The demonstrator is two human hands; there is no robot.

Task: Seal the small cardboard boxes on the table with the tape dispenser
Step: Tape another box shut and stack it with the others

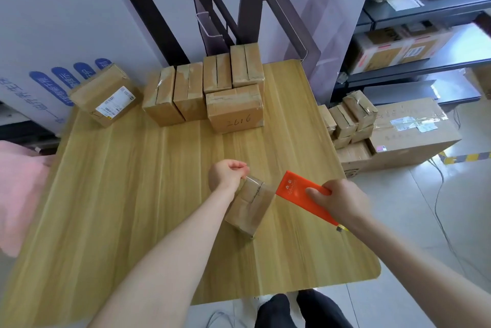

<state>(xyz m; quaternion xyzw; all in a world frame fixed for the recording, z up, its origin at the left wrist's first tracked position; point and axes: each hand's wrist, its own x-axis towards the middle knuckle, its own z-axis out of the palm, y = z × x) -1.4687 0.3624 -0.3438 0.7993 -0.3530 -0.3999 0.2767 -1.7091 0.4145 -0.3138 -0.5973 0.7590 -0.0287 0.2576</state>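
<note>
At my far left a pink cloth [18, 189] lies beside the light wooden table [119, 194]. On the table's far left corner sits a brown cardboard box with a white shipping label [105, 93], turned at an angle. Right of it, along the far edge, stands a row of small taped cardboard boxes [186, 93]. In front of the row's right end is a box with "2616" handwritten on it [235, 108].

Nearer to me, my left hand [228, 174] has its fingers curled in, pinching the far upper edge of the small brown cardboard box [251, 204], where clear tape wraps over it. That box stands tilted on the table, right of centre, between my two hands.

My right hand [340, 200] grips the flat orange plastic tape dispenser [297, 192], fingers curled over its top edge. The dispenser's front end touches the box's right side.

Past the table's right edge, more small taped boxes [348, 120] are stacked against a large brown carton [414, 131] on the floor.
</note>
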